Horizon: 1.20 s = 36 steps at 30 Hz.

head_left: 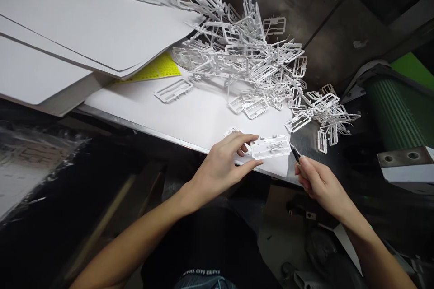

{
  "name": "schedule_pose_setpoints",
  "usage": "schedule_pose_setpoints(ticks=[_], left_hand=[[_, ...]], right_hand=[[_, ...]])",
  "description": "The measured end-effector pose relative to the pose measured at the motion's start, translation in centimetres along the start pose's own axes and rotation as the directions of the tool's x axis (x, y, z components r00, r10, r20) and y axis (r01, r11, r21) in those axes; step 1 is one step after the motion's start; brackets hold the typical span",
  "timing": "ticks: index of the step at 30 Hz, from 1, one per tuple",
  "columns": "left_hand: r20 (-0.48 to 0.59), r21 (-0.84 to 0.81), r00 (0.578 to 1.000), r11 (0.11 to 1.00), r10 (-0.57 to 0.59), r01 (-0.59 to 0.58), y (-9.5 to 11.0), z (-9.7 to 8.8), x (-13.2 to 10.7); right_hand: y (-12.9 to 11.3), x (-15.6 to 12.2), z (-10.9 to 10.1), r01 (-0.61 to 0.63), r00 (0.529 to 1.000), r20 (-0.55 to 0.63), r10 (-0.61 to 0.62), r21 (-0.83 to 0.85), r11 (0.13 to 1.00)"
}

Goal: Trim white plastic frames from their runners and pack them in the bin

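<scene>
White plastic frame with its left end inside the left grip

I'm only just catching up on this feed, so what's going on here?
A person's left hand holds a white plastic frame near the table's front edge. The right hand holds a small dark-tipped tool at the frame's right end; contact can't be told. Beyond the hands lies a tangled heap of similar frames, with stacked white sheets at left.
</scene>
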<state>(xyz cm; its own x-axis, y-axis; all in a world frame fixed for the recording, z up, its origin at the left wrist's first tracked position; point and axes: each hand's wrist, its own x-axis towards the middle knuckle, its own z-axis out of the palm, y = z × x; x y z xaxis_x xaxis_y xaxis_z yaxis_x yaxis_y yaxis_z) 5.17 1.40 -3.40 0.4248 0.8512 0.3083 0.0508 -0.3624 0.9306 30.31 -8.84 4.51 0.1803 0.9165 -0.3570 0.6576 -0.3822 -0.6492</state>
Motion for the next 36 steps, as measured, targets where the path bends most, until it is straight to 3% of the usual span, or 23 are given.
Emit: schedule_pose_setpoints(ticks=[2, 3, 4, 6, 8, 9, 11, 13, 15, 17, 19, 22, 25, 27, 28, 31, 33, 36], left_hand=[[-0.010, -0.170, 0.986, 0.972, -0.165, 0.161, 0.1, -0.3, -0.1], [0.011, -0.315, 0.964, 0.914, -0.267, 0.257, 0.2, -0.5, -0.2], [0.064, -0.487, 0.930, 0.802, -0.363, 0.347, 0.2, -0.7, -0.4], [0.238, -0.777, 0.851, 0.433, -0.469, 0.456, 0.3, -1.1, -0.9], [0.375, -0.889, 0.802, 0.067, -0.464, 0.454, 0.3, -1.2, -1.5], [0.417, -0.896, 0.789, -0.060, -0.452, 0.440, 0.2, -1.2, -1.9], [0.462, -0.887, 0.781, -0.200, -0.421, 0.416, 0.1, -1.0, -2.4], [0.480, -0.876, 0.785, -0.251, -0.391, 0.411, 0.0, -0.8, -2.7], [0.475, -0.880, 0.795, -0.226, -0.377, 0.418, -0.1, -0.5, -2.9], [0.457, -0.885, 0.797, -0.110, -0.396, 0.453, -0.1, -0.3, -2.8], [0.426, -0.857, 0.791, 0.084, -0.439, 0.508, -0.2, -0.3, -2.8], [0.330, -0.765, 0.826, 0.383, -0.457, 0.518, -0.6, -1.1, -2.5], [0.131, -0.627, 0.943, 0.712, -0.306, 0.318, -1.6, -3.3, -1.7], [0.040, -0.351, 0.989, 0.925, -0.140, 0.145, -2.3, -4.9, -0.5], [0.055, -0.173, 0.997, 0.983, -0.055, 0.064, -2.7, -5.6, 0.3], [0.247, 0.201, 0.960, 0.963, 0.130, -0.182, -3.9, -6.9, 2.5], [0.376, 0.260, 0.907, 0.918, 0.190, -0.300, -4.7, -7.4, 3.3], [0.458, 0.262, 0.856, 0.884, 0.239, -0.387, -6.4, -7.1, 3.4]], right_hand=[[0.1, 0.1, -0.5, 0.032, 0.996, -0.082, -0.033, -0.020, 0.999], [0.4, 0.1, -0.8, 0.046, 0.987, -0.150, -0.055, -0.067, 0.997], [0.8, 0.1, -1.2, 0.049, 0.972, -0.221, -0.078, -0.138, 0.989], [2.5, 0.4, -1.9, 0.018, 0.937, -0.326, -0.122, -0.303, 0.953], [4.9, 1.0, -2.2, -0.030, 0.925, -0.353, -0.139, -0.432, 0.901], [6.2, 1.5, -2.2, -0.050, 0.925, -0.352, -0.141, -0.482, 0.875], [8.2, 2.3, -1.6, -0.082, 0.913, -0.370, -0.175, -0.584, 0.808], [9.0, 2.8, -0.8, -0.078, 0.864, -0.413, -0.288, -0.674, 0.734], [8.2, 3.1, 0.2, 0.031, 0.795, -0.409, -0.448, -0.710, 0.703], [6.4, 3.5, 1.3, 0.233, 0.744, -0.339, -0.576, -0.677, 0.698], [4.5, 4.2, 2.5, 0.401, 0.717, -0.241, -0.654, -0.624, 0.670], [2.6, 6.1, 4.4, 0.477, 0.713, -0.133, -0.688, -0.628, 0.615], [2.4, 8.0, 5.8, 0.497, 0.708, -0.136, -0.693, -0.602, 0.625], [2.6, 8.4, 6.2, 0.504, 0.693, -0.180, -0.698, -0.571, 0.648], [2.7, 8.3, 6.1, 0.506, 0.685, -0.197, -0.701, -0.564, 0.652], [2.8, 5.8, 4.9, 0.499, 0.665, -0.212, -0.716, -0.587, 0.638], [2.9, 2.7, 3.2, 0.476, 0.634, -0.237, -0.736, -0.631, 0.613], [3.2, -3.7, -0.7, 0.359, 0.560, -0.303, -0.771, -0.750, 0.556]])
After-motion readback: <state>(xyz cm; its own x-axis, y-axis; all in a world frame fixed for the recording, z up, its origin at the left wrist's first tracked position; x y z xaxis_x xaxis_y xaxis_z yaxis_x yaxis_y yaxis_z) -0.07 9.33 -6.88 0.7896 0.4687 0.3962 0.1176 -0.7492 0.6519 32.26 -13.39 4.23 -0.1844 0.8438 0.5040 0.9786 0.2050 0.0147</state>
